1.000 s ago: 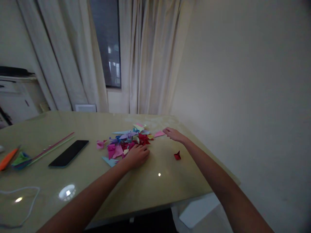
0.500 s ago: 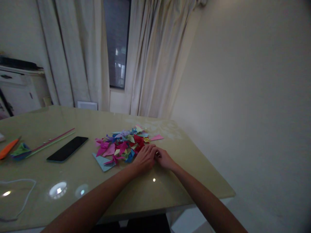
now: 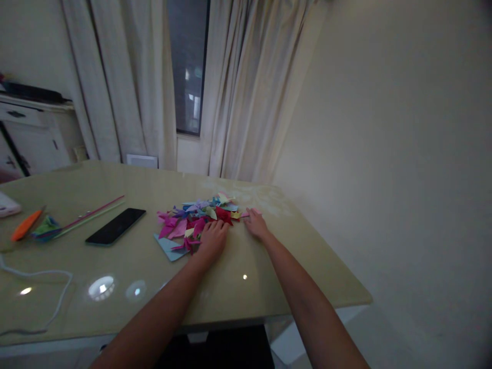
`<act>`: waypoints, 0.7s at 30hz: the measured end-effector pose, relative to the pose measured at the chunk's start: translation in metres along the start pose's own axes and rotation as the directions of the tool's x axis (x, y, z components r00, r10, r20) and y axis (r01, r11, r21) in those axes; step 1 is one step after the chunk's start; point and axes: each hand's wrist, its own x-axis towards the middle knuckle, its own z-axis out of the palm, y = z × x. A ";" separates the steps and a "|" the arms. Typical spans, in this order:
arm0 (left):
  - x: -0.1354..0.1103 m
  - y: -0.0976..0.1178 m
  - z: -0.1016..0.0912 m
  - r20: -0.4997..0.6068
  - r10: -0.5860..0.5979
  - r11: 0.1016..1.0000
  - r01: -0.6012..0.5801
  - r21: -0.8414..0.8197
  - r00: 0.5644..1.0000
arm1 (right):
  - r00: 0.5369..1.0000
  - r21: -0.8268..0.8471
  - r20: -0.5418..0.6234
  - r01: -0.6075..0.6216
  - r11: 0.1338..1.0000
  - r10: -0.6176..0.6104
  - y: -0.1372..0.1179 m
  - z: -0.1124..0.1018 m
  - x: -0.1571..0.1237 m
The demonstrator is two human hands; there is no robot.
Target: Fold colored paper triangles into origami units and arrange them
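Note:
A heap of folded paper pieces [image 3: 179,228] in pink, red, blue, purple and yellow, several of them shaped like origami cranes, lies on the table. My left hand [image 3: 214,240] rests over the heap's near right side, fingers stretched forward over the paper and covering part of it. At the heap's right edge, my right hand [image 3: 255,224] reaches out with extended fingers lying over a pink folded paper piece [image 3: 259,211]. Its ends show on both sides of the fingers. A light blue folded sheet [image 3: 169,249] sticks out at the heap's front left.
A phone [image 3: 116,227] lies left of the heap on the glossy table [image 3: 246,302]. Beyond it are thin pink and green sticks [image 3: 90,217] with a paper flower, and an orange tool [image 3: 26,225]. A white cable [image 3: 63,292] curls at the front left. A wall bounds the right.
My hands, together in front of the heap before, have separated. The left moved left onto the heap; the right moved forward onto the pink piece. The view has shifted slightly.

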 end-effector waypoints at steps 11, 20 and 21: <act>-0.007 -0.001 -0.002 -0.080 0.174 0.981 -0.179 -0.072 0.982 | 0.999 -0.296 -0.024 0.033 0.955 -0.042 -0.016 0.002 -0.056; -0.006 -0.011 0.009 0.030 -0.020 0.995 0.023 -0.096 0.999 | 0.997 -0.010 -0.024 0.067 0.998 -0.067 -0.001 0.000 -0.067; -0.006 -0.012 0.008 0.034 -0.004 0.994 0.008 -0.106 0.999 | 0.997 0.024 -0.016 0.080 0.996 -0.080 -0.001 0.000 -0.066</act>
